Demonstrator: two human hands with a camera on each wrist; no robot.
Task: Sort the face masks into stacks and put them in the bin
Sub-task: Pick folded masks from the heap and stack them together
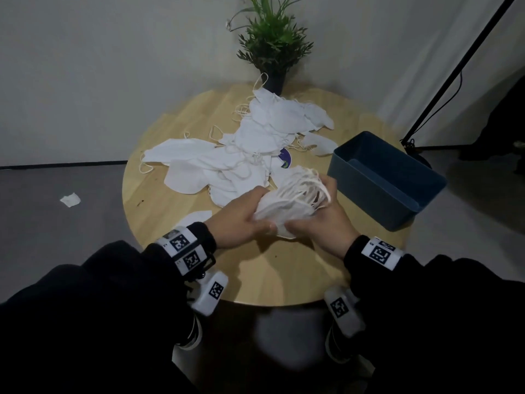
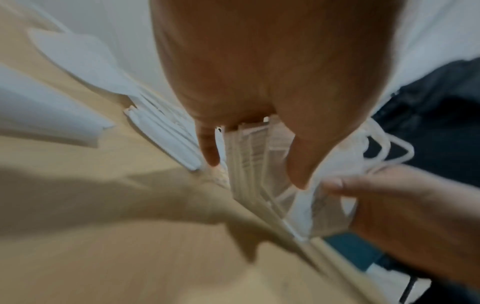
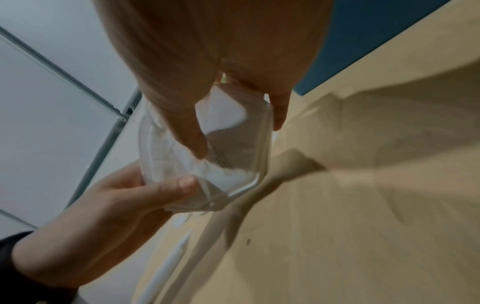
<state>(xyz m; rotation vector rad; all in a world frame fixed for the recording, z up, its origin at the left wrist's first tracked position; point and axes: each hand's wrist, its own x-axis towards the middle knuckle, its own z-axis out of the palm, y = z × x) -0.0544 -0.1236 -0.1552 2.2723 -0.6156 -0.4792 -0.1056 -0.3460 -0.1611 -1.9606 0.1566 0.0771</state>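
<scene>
Both hands hold one stack of white face masks (image 1: 289, 204) just above the round wooden table (image 1: 255, 274), ear loops fanned toward the bin. My left hand (image 1: 241, 217) grips its left end and my right hand (image 1: 324, 223) grips its right end. The left wrist view shows the left hand's fingers (image 2: 207, 148) curled over the stack's (image 2: 249, 164) edges. Seen from the right wrist, the right hand's thumb (image 3: 189, 135) presses on the stack (image 3: 233, 160). A loose pile of masks (image 1: 250, 143) covers the table's middle. The dark blue bin (image 1: 369, 200) stands at the right and looks bare inside.
A potted plant (image 1: 272, 46) stands at the table's far edge behind the pile. One mask (image 1: 196, 216) lies by my left wrist. A black stand pole (image 1: 454, 72) leans at the right. A white scrap (image 1: 70, 199) lies on the floor at the left.
</scene>
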